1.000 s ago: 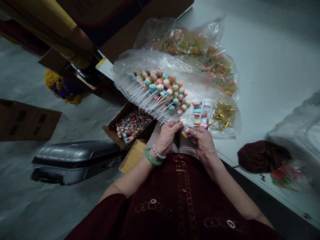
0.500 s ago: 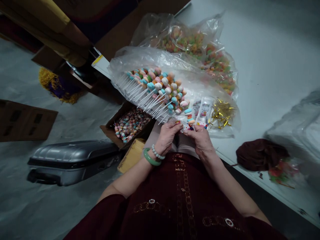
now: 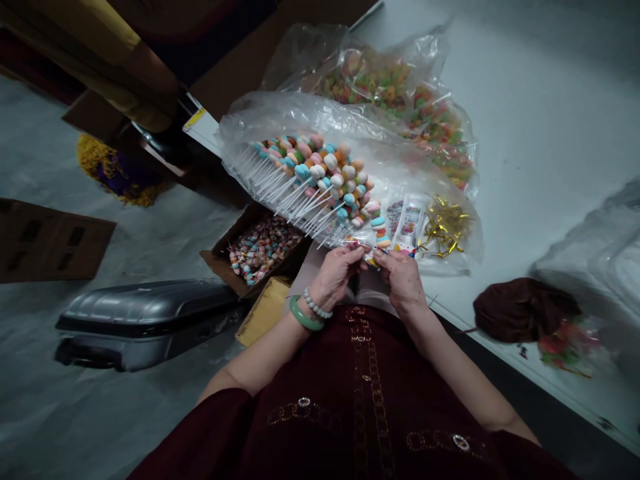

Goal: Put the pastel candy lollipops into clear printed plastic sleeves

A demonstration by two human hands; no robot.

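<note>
My right hand (image 3: 404, 279) is closed, its thumb and finger pinching the lower end of a candy skewer (image 3: 380, 230) with blue, orange and white pieces. Close beside it, my left hand (image 3: 334, 275) pinches a clear plastic wrapper (image 3: 358, 244) with coloured print; the fingertips of both hands nearly meet. Beyond them, a pile of candy skewers (image 3: 320, 173) on white sticks lies on a clear plastic bag. Printed wrappers (image 3: 411, 220) and gold twist ties (image 3: 444, 227) lie on the same bag, to the right.
Behind are clear bags of ring-shaped candies (image 3: 390, 83) on the white table (image 3: 530, 133). A cardboard box of wrapped candies (image 3: 265, 247) stands lower left, near a grey suitcase (image 3: 150, 317). A dark brown cloth bundle (image 3: 520, 310) lies right. Another person's yellow-clad leg (image 3: 115, 60) shows upper left.
Both hands have shifted very slightly. The left fingers now hold the wrapper nearer to the right fingertips, and the candy skewer has moved a little to the right.
</note>
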